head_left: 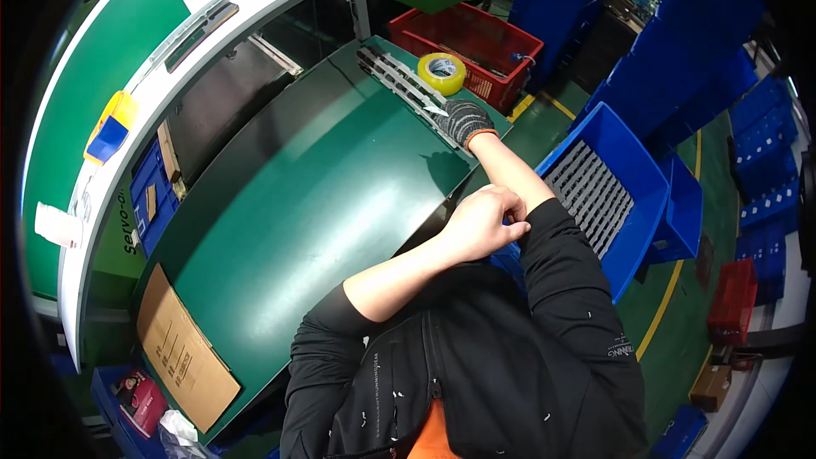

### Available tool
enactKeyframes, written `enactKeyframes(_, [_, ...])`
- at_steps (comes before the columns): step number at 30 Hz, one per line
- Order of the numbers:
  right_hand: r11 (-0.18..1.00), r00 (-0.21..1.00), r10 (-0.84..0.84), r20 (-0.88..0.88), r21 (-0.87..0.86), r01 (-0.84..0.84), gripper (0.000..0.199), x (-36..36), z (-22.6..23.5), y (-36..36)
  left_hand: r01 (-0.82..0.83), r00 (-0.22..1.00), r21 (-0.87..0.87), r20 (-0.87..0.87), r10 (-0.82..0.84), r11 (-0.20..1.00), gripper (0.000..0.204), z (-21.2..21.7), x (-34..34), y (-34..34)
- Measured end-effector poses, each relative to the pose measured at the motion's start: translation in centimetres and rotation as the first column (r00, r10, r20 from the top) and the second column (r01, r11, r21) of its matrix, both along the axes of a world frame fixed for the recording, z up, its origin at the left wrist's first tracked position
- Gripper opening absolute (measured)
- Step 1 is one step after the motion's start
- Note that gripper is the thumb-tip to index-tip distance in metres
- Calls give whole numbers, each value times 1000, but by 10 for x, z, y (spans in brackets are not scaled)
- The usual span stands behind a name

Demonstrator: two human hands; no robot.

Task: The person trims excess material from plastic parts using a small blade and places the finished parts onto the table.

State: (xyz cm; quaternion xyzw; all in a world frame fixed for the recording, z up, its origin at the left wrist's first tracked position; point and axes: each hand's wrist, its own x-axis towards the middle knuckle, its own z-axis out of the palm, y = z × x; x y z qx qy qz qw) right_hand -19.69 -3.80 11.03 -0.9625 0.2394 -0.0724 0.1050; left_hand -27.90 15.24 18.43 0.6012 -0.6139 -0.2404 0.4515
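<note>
My left hand (486, 223) is bare and closed on the black right sleeve (544, 225), pinching its cuff at my forearm. My right hand (466, 121) wears a grey knitted glove with an orange edge. Its fingers are curled beside several long grey slotted strips (398, 78) at the table's far right edge. A small pale pointed piece (436, 110) sticks out at the gloved fingertips; most of it is hidden. A roll of yellow tape (441, 73) lies just beyond that hand, behind the strips.
The green tabletop (297, 204) carries a flat cardboard sheet (183, 353) at its left end. A red crate (510, 42) stands behind the tape. To the right, a blue bin (633, 178) holds rows of grey strips (591, 195). A white-framed shelf (102, 178) runs along the far left.
</note>
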Motion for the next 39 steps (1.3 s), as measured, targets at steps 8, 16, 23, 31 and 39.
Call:
enactKeyframes(8, [984, 1000, -23, 13, 175, 20, 46, 20, -6, 25, -254, 938, -166, 198, 285, 953, 12, -6, 1, 14])
enactKeyframes(16, [957, 991, -128, -30, 259, 132, 44, 28, -24, 18, -511, 702, -229, 445, 556, 829, 9, -20, 30, -3])
enactKeyframes(23, [892, 978, -209, -10, 409, 194, 41, 49, -65, 23, -659, 461, -229, 629, 626, 716, 10, -51, 92, -14])
enactKeyframes(31, [486, 865, -331, 376, 854, -185, 15, -10, -46, 105, -889, 424, -170, 46, 905, 425, 19, -53, 172, 64])
enactKeyframes(39, [407, 778, 498, 383, 689, -600, 38, -40, 61, 218, -934, 172, 331, 91, 981, 133, 27, -133, 283, 87])
